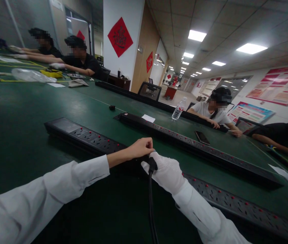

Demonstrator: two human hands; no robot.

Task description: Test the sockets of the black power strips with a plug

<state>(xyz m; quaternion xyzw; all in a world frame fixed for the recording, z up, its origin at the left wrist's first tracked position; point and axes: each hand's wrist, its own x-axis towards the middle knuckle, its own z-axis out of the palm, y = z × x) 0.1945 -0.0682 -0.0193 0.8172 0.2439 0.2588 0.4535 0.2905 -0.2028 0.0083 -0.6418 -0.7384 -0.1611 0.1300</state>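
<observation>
My right hand (168, 171), in a white dotted glove, is closed around a black power plug (153, 164). Its thick black cable (151, 206) hangs down toward me. My bare left hand (141, 148) is closed in a pinch at the fingertips of the right glove, by the far end of the plug; what it pinches is hidden. Below and behind both hands runs a long black power strip (93, 139) with many sockets and small red switches. My hands and sleeves cover its middle part.
A second long power strip (184, 140) lies beyond, with a phone (202, 137), a water bottle (179, 109) and a white paper (148, 118) near it. A small black object (111, 107) sits farther left on the green table (14, 135). Several people work around the table.
</observation>
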